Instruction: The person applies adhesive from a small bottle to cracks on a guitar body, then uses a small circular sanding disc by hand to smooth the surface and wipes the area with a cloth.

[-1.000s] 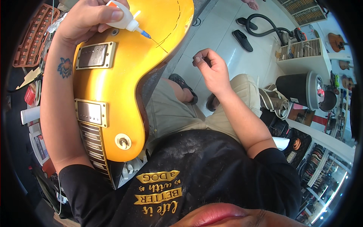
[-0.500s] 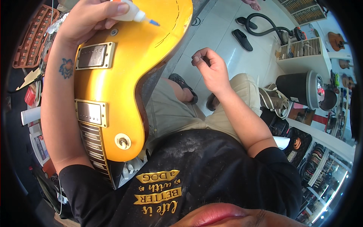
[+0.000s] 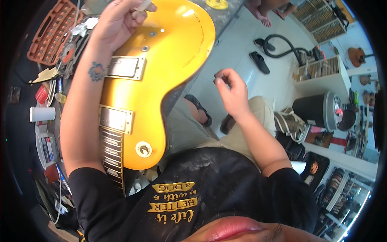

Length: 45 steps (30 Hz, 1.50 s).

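A yellow-gold electric guitar lies face up at the left, with two pickups, a round switch plate and a fretted neck. Dark broken lines run along the top near its rounded far edge. Over the far part of the body, my left hand is closed around a small white dropper bottle, mostly cut off by the upper picture edge. My right hand hangs in the air right of the guitar, fingers curled and thumb near the forefinger. Something dark shows at its fingertips, too small to name.
An orange tool case and a white cup stand at the left. A yellow roll sits at the top of the grey bench. On the floor are a slipper, a black hose and a black bin. Another person's bare feet show above.
The view has shifted, so the guitar sits farther right. My left hand has gone up toward the upper edge with the bottle, whose blue tip no longer shows. The yellow roll has come into view.
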{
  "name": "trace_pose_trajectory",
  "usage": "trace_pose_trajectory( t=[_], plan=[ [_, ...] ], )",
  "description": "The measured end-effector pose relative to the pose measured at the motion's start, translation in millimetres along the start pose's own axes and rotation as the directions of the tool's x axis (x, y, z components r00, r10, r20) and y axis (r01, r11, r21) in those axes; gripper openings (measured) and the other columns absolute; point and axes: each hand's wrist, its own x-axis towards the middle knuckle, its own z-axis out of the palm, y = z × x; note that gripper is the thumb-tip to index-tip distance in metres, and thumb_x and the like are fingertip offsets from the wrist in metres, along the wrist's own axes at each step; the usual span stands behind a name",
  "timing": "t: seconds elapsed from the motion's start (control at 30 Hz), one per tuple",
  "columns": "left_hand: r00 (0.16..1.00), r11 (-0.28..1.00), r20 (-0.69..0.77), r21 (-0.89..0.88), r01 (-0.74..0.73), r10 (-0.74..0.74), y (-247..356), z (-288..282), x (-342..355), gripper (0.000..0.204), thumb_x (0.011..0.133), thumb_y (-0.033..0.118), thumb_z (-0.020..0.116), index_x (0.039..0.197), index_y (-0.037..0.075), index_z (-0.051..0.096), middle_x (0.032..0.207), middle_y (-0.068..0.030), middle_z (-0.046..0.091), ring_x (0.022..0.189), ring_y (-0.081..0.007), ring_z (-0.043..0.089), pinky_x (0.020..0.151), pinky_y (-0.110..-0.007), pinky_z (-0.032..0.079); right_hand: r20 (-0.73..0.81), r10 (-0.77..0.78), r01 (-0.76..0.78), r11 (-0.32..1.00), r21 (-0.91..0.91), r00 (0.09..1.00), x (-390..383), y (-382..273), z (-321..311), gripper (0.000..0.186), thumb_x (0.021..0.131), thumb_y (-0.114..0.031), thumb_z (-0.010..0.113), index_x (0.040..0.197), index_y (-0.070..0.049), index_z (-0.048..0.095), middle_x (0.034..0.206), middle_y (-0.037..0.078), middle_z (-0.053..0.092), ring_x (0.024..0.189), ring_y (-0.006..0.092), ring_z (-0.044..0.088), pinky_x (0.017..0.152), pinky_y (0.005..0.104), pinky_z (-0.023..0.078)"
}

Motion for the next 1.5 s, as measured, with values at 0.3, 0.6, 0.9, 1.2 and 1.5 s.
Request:
trace_pose_trajectory(
  t=[0.3,0.6,0.9,1.2,1.5],
  plan=[
    [0.998,0.998,0.05,-0.039,0.043,-0.041,6,2,-2,0.01,0.105,0.01,0.065,0.107,0.001,0.068,0.089,-0.0113,0.076,0.066,-0.0116,0.067,0.06,-0.022,0.054,0.557,-0.615,0.824,0.493,-0.281,0.558,-7,-89,6,0.07,0.08,0.001,0.076,0.148,-0.008,0.062,0.088,0.008,0.066,0.075,0.0279,0.064,0.07,0.0403,0.05],
    [0.994,0.998,0.094,-0.025,0.065,-0.062,5,2,-4,0.011,0.106,0.012,0.066,0.103,0.001,0.068,0.088,-0.0096,0.074,0.065,-0.0101,0.065,0.058,-0.022,0.051,0.564,-0.526,0.77,0.474,-0.427,0.636,-1,-90,19,0.079,0.081,-0.005,0.079,0.156,-0.016,0.058,0.08,0.003,0.057,0.071,0.0238,0.059,0.069,0.0387,0.047],
    [0.991,0.998,0.113,-0.01,0.066,-0.064,2,1,0,0.011,0.105,0.012,0.068,0.104,0.001,0.068,0.087,-0.0081,0.073,0.064,-0.0098,0.064,0.058,-0.022,0.05,0.535,-0.483,0.718,0.409,-0.563,0.694,32,-85,-9,0.078,0.082,-0.012,0.08,0.157,-0.016,0.058,0.082,0.005,0.059,0.073,0.0253,0.061,0.069,0.0402,0.046],
    [0.994,0.997,0.08,-0.004,0.077,-0.076,2,1,0,0.01,0.104,0.012,0.069,0.104,0.002,0.069,0.087,-0.0085,0.073,0.064,-0.0098,0.064,0.057,-0.021,0.049,0.514,-0.502,0.712,0.393,-0.582,0.696,81,-80,-25,0.079,0.081,-0.009,0.077,0.157,-0.016,0.056,0.087,0.007,0.07,0.077,0.0237,0.068,0.072,0.0385,0.05],
    [0.992,0.996,0.089,-0.024,0.088,-0.085,3,2,1,0.009,0.105,0.011,0.069,0.105,0.002,0.069,0.087,-0.0076,0.074,0.064,-0.0095,0.066,0.057,-0.02,0.049,0.462,-0.528,0.688,0.398,-0.606,0.713,112,-70,-31,0.078,0.081,-0.008,0.077,0.156,-0.018,0.057,0.087,0.006,0.072,0.079,0.0228,0.071,0.076,0.0361,0.052]
  ],
)
